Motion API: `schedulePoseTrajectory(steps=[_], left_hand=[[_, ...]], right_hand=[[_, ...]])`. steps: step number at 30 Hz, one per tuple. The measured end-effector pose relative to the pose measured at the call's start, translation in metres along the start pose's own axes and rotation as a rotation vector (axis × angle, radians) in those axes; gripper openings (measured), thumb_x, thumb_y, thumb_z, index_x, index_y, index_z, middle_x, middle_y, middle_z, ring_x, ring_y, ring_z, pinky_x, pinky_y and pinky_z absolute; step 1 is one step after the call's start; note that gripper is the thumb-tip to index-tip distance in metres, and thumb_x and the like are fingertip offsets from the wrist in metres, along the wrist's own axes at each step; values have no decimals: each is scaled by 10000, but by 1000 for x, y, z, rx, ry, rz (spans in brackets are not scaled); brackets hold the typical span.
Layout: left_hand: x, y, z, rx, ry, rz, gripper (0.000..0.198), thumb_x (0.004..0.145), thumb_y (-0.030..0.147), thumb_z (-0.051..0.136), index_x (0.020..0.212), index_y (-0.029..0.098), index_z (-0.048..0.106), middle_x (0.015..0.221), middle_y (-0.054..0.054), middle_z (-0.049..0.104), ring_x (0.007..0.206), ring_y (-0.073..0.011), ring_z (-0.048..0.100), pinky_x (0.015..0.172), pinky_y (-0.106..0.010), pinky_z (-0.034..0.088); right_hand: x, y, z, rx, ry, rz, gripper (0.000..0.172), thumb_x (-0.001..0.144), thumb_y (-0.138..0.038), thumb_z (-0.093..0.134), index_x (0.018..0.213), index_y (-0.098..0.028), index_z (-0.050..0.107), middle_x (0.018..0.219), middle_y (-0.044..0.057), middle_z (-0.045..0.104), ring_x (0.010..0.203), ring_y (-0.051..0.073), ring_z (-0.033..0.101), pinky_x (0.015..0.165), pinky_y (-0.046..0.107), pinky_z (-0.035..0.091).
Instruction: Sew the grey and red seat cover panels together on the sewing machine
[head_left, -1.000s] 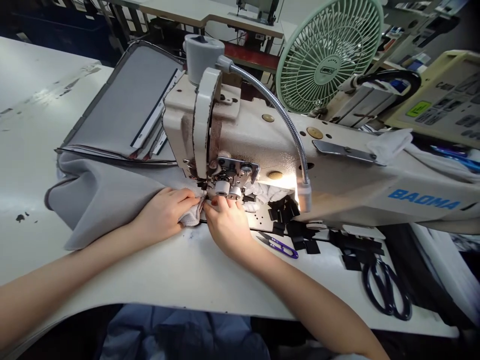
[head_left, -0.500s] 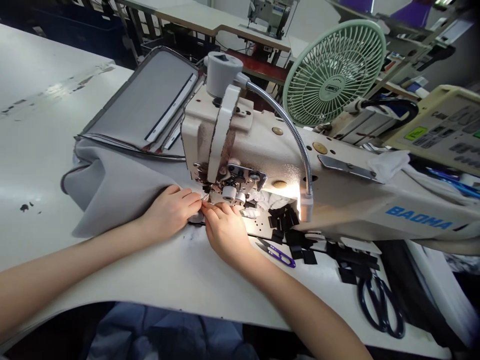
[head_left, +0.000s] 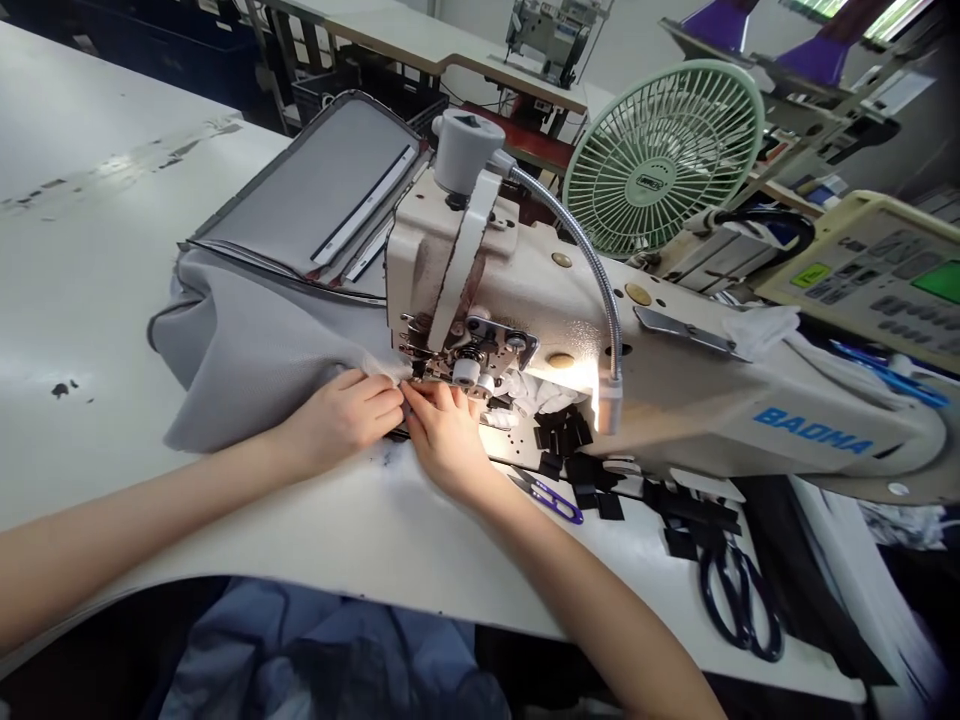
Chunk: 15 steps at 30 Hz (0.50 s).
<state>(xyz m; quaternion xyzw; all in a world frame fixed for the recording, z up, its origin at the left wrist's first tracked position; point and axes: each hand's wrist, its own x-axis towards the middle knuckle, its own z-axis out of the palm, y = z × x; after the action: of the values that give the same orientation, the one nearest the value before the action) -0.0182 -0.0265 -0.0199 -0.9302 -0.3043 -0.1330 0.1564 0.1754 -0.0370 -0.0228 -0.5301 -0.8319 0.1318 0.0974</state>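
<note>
A grey fabric piece (head_left: 262, 355) with dark-edged panels lies in folds left of the sewing machine (head_left: 570, 290), its right end running in beneath the machine head. My left hand (head_left: 352, 415) is closed, pinching the fabric's edge just in front of the needle area. Close against it, my right hand (head_left: 448, 440) has its fingers bent on the same edge, the tips meeting the left hand's. The needle and the exact stretch of edge between the fingertips are hidden by the fingers and machine parts.
Purple thread snips (head_left: 555, 500) lie right of my right forearm, beside several black strap pieces (head_left: 600, 490). Black-handled scissors (head_left: 742, 600) rest farther right. A lamp on a bent neck (head_left: 611, 405) lights the machine bed. Behind stand a green fan (head_left: 664, 160) and a control panel (head_left: 877, 270).
The view has shifted a little, so the machine and fabric appear slightly more to the right. Both hands keep their hold, and the left fingers are curled more at the fabric's edge.
</note>
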Motion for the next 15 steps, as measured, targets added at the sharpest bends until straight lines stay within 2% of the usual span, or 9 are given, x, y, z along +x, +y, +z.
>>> schedulePoseTrajectory(steps=[3,5,9,11,15], left_hand=[[8,5,1,29,61,108,266,974,68,431,839,171,636,840,-42,645,957,-194,578,866,-342,469],[10,7,2,27,129,107,254,953,45,450,816,162,629,830,-41,645,928,-185,589,910,-348,484],[4,6,5,-12,175,25,239,940,62,446,827,169,627,953,-71,691,886,-192,629,791,-331,515],[0,5,7,-37,158,3,256,939,57,421,828,172,621,1014,-74,702,878,-194,639,775,-331,513],[-1,3,10,-102,169,8,230,940,55,433,861,160,621,995,-74,713,882,-201,643,769,-329,503]], right_hand=[[3,-3,1,-24,-9,5,416,1000,-239,428,1381,-290,588,1372,79,581,1116,282,526,913,439,424],[3,-2,1,-10,-7,-6,418,990,-218,440,1367,-302,600,1379,59,586,1114,272,532,910,426,427],[-7,14,-8,22,39,-107,388,995,-197,444,1314,-279,648,1315,56,642,1101,231,561,924,375,435],[-14,29,-18,-48,105,-103,352,984,-174,442,1208,-231,707,1170,90,697,1038,238,576,884,359,445],[-16,64,-37,-292,331,80,309,931,-133,461,1110,-123,713,1053,160,693,987,288,571,850,377,440]])
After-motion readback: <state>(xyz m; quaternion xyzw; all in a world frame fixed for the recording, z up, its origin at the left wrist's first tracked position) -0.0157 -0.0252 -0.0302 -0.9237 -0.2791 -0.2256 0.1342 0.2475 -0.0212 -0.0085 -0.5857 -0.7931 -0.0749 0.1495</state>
